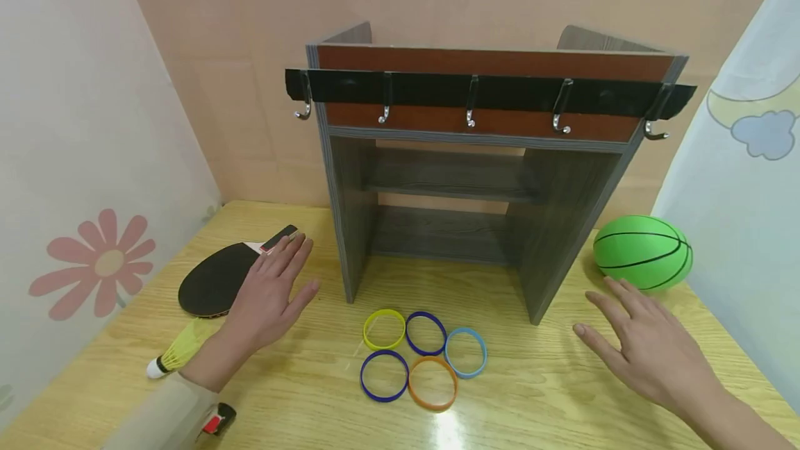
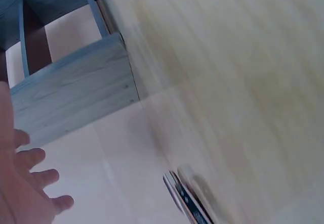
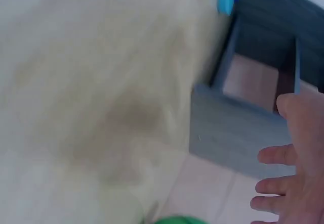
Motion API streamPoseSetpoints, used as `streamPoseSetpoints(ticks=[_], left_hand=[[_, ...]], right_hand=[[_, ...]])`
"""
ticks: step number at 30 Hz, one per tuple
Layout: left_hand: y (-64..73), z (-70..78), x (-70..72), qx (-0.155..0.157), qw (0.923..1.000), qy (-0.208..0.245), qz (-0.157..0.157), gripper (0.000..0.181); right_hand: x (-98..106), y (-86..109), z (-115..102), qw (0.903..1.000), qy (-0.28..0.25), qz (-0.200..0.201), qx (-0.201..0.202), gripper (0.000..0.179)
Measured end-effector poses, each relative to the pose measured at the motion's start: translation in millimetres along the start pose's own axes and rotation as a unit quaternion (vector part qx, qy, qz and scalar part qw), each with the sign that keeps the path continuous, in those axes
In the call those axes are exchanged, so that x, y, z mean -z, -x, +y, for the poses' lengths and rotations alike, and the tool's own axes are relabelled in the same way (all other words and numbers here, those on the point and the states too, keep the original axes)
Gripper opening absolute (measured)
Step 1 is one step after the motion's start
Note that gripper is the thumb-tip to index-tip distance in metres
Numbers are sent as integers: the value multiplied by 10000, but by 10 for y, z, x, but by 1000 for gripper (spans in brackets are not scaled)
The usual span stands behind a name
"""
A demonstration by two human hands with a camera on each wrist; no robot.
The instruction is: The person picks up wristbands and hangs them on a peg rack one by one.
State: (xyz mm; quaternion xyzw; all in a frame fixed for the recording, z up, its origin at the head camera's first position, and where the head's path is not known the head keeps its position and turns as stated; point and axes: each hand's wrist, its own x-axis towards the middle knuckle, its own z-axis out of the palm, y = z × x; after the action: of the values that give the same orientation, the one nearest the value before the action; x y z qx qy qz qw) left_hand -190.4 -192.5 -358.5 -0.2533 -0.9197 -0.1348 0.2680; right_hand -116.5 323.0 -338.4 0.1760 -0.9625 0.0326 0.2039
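Observation:
My left hand (image 1: 267,297) hovers with spread fingers over the table's left side, nearest a black table tennis paddle (image 1: 215,280) and a yellow shuttlecock (image 1: 181,349). On the right, my right hand (image 1: 650,346) is held in the air, fingers apart, just in front of a green ball (image 1: 642,253) with black lines. Neither hand holds anything. Between them lie several rubber wristbands: a yellow one (image 1: 364,330), two dark blue ones, a light blue one (image 1: 485,353) and an orange one (image 1: 455,394). Behind the bands stands a grey wooden shelf (image 1: 437,176).
A black strip (image 1: 428,92) with several metal hooks runs across the shelf's front top. By the left sleeve, a small black and red object (image 1: 219,419) is partly covered. Patterned cloth walls flank the wooden table (image 1: 300,401).

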Motion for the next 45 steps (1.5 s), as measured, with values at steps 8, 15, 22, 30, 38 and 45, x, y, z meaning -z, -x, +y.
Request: streamPoseSetpoints(ticks=[8,15,22,30,38,45], left_hand=[[-223,104,-140,-118,9842,1430,1042,50],[-482,208,-225,-616,9343,2611,2347,33],[-601,311,-245,-104,8710,3802,3108,28],[-639,347,-278,151,8369,4317,3360,19],[-691,359,-281,103,8118,4707,3453,15],[-707,349,-277,134,7965,4918,3515,14]], right_hand=[[-248,-37,-398,9908,-411,728,1061,29],[-480,-187,-702,9814,-997,503,1561,18],[-602,-377,-931,9742,-1966,-652,894,13],[-660,-522,-982,9427,-3029,-1378,223,13],[-679,-562,-927,9366,-3233,-1349,-58,9],[-583,-587,-821,8981,-3976,-1672,-862,9]])
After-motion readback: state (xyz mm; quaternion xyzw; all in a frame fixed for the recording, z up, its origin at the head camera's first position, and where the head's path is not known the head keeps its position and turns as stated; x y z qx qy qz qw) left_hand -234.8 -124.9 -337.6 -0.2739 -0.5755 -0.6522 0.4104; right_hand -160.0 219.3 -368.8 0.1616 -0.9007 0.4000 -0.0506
